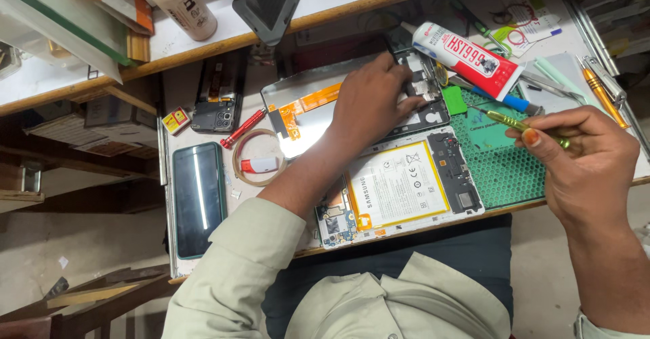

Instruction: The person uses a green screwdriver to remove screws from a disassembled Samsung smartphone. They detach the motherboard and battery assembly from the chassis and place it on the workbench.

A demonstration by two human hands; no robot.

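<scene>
An opened tablet [399, 190] lies face down near the bench's front edge, its white battery and circuit boards exposed. Beyond it lies a detached screen panel [308, 112] with an orange flex cable. My left hand [372, 102] presses down on this panel's far right part, fingers spread over a dark frame piece [433, 112]. My right hand [586, 159] hovers to the right, above the green mat [501, 163], pinching a slim green-and-gold screwdriver [518, 123] whose tip points left.
A white and red glue tube [470, 58] lies behind the mat beside tweezers [552, 88] and a blue-handled tool. At left are a dark phone [198, 197], an opened phone [218, 95], a tape ring [257, 156] and a red tool. A white bottle [179, 4] stands on the shelf.
</scene>
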